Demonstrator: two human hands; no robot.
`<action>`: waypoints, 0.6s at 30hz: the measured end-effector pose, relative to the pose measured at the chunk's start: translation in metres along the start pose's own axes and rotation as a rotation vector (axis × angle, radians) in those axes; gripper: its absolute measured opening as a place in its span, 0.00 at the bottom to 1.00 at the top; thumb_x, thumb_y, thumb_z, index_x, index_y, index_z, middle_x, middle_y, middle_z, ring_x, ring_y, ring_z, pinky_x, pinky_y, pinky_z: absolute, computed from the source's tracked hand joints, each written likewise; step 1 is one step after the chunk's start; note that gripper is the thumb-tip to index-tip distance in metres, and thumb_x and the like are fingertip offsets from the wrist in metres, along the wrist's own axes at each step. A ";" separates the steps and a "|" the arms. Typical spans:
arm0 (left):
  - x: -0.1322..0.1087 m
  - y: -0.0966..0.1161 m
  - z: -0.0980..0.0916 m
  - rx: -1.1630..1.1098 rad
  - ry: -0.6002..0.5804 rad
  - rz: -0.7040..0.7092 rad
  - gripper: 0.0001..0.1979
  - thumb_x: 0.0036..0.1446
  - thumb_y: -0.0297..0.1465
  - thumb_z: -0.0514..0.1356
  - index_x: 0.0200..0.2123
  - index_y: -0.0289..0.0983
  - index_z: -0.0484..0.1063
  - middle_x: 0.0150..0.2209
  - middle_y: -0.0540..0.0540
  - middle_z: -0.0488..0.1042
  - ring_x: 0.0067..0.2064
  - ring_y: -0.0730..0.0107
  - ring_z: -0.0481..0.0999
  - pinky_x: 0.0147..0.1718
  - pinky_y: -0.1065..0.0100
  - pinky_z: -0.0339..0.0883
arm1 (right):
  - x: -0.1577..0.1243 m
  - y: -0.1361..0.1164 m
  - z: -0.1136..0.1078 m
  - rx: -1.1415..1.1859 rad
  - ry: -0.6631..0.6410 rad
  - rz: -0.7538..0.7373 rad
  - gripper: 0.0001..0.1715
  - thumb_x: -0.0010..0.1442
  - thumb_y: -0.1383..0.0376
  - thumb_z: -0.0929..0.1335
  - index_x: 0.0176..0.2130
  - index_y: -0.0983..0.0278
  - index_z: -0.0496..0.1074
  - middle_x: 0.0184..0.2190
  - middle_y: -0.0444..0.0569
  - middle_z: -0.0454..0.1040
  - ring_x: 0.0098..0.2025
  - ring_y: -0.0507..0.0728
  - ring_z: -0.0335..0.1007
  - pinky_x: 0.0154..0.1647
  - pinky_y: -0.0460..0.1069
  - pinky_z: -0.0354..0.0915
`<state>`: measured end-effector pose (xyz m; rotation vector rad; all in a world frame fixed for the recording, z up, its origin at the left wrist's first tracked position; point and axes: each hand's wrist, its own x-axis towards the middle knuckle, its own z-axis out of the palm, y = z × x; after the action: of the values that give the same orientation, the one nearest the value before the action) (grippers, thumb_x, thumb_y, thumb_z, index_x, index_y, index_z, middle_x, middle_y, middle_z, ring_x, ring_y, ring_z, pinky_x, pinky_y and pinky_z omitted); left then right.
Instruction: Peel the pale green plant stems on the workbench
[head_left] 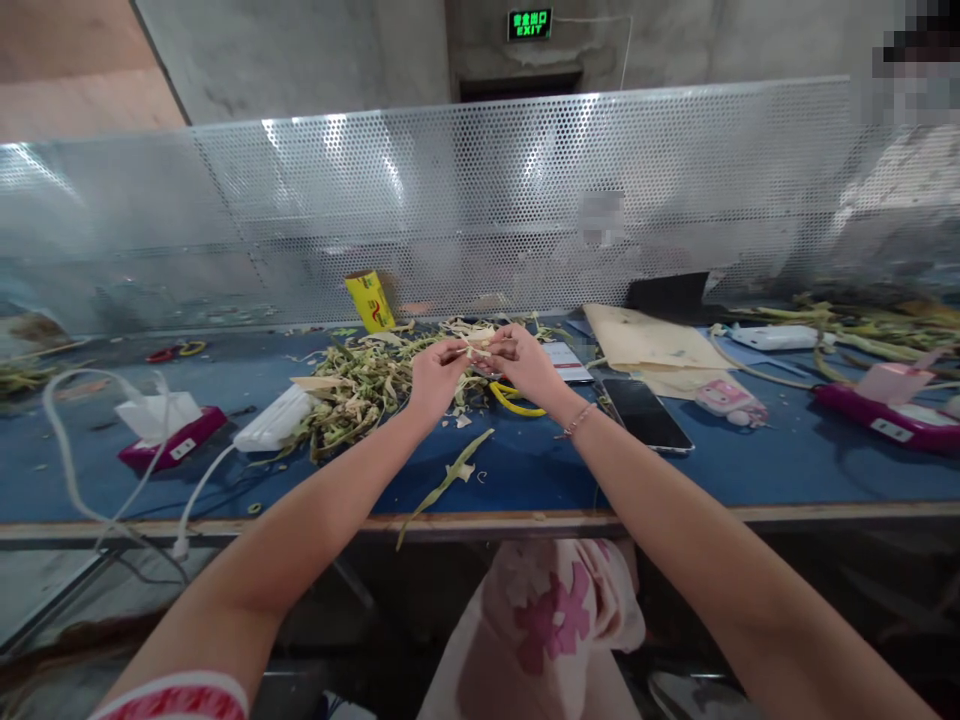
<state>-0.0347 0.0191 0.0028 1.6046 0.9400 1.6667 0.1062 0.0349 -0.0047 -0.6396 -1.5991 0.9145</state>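
Both my hands meet above the blue table point(525, 465), pinching one small pale piece of plant husk point(474, 349) between them. My left hand point(435, 378) grips its left end with closed fingers. My right hand point(525, 362), a thin bracelet at the wrist, holds the right end in a pinch. Just beyond and left of my hands lies a heap of green and pale stalks and peelings point(360, 385). Yellow-handled scissors point(514, 400) lie under my right hand. A long peeled strip point(450, 478) hangs over the table's front edge.
A black phone point(646, 413) lies right of my right wrist, brown paper point(652, 345) behind it. A pink tissue holder point(171, 432), white cables point(90, 470) and a white box point(274, 420) sit left. A perforated metal screen point(480, 200) closes the far side. Another person's clothing shows at far right.
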 end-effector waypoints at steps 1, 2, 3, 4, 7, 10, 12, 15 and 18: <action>0.000 0.002 -0.001 0.023 -0.006 0.006 0.06 0.39 0.29 0.63 0.25 0.34 0.72 0.25 0.47 0.74 0.30 0.70 0.72 0.33 0.69 0.65 | -0.001 -0.002 -0.002 -0.090 -0.013 -0.049 0.12 0.47 0.64 0.67 0.31 0.62 0.58 0.25 0.41 0.68 0.28 0.50 0.67 0.33 0.48 0.65; 0.000 0.005 -0.002 0.037 -0.012 0.013 0.06 0.38 0.29 0.63 0.25 0.34 0.72 0.25 0.47 0.74 0.30 0.70 0.72 0.33 0.70 0.65 | -0.003 -0.005 -0.004 -0.194 -0.016 -0.112 0.08 0.49 0.65 0.65 0.31 0.62 0.59 0.26 0.43 0.68 0.29 0.51 0.67 0.33 0.48 0.64; 0.000 0.006 -0.002 0.041 -0.018 0.019 0.06 0.38 0.29 0.64 0.24 0.34 0.72 0.25 0.47 0.74 0.30 0.71 0.72 0.32 0.70 0.65 | -0.004 -0.008 -0.006 -0.301 -0.014 -0.180 0.05 0.50 0.66 0.64 0.30 0.62 0.61 0.27 0.44 0.68 0.30 0.51 0.66 0.33 0.48 0.64; 0.000 0.008 -0.002 0.035 -0.026 0.023 0.05 0.38 0.28 0.64 0.24 0.35 0.72 0.25 0.47 0.74 0.29 0.71 0.72 0.31 0.70 0.64 | -0.006 -0.011 -0.008 -0.391 -0.001 -0.248 0.02 0.52 0.66 0.63 0.30 0.62 0.62 0.28 0.46 0.67 0.32 0.52 0.65 0.34 0.48 0.63; 0.000 0.009 -0.002 0.007 -0.058 0.012 0.04 0.37 0.26 0.63 0.22 0.34 0.71 0.24 0.48 0.73 0.28 0.71 0.71 0.29 0.70 0.64 | -0.008 -0.017 -0.011 -0.513 0.037 -0.381 0.05 0.55 0.66 0.61 0.29 0.62 0.65 0.30 0.47 0.67 0.34 0.53 0.63 0.34 0.48 0.61; 0.000 0.008 -0.001 0.015 -0.071 -0.003 0.03 0.36 0.24 0.62 0.20 0.34 0.71 0.21 0.50 0.72 0.25 0.74 0.69 0.26 0.71 0.62 | -0.007 -0.017 -0.011 -0.533 -0.012 -0.421 0.05 0.55 0.66 0.62 0.29 0.62 0.66 0.29 0.47 0.67 0.33 0.53 0.62 0.33 0.48 0.61; 0.000 0.007 -0.001 0.031 -0.066 0.000 0.03 0.35 0.23 0.62 0.20 0.34 0.71 0.20 0.51 0.71 0.23 0.75 0.67 0.25 0.72 0.61 | -0.006 -0.015 -0.010 -0.543 -0.054 -0.433 0.05 0.55 0.67 0.62 0.29 0.62 0.67 0.29 0.47 0.67 0.33 0.53 0.62 0.33 0.48 0.61; 0.001 0.006 -0.003 0.047 -0.068 0.013 0.03 0.35 0.22 0.61 0.19 0.35 0.72 0.20 0.51 0.71 0.23 0.76 0.67 0.25 0.72 0.61 | -0.005 -0.014 -0.010 -0.562 -0.086 -0.453 0.05 0.55 0.68 0.62 0.29 0.62 0.67 0.29 0.47 0.68 0.34 0.53 0.62 0.35 0.49 0.60; 0.002 0.005 -0.005 0.077 -0.081 0.030 0.03 0.35 0.23 0.61 0.19 0.35 0.72 0.20 0.51 0.71 0.23 0.76 0.67 0.25 0.72 0.61 | -0.006 -0.016 -0.011 -0.577 -0.098 -0.491 0.06 0.56 0.68 0.61 0.29 0.62 0.67 0.29 0.47 0.68 0.35 0.54 0.62 0.37 0.49 0.60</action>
<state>-0.0393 0.0176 0.0080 1.7320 0.9541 1.5898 0.1189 0.0237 0.0062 -0.5517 -2.0050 0.1152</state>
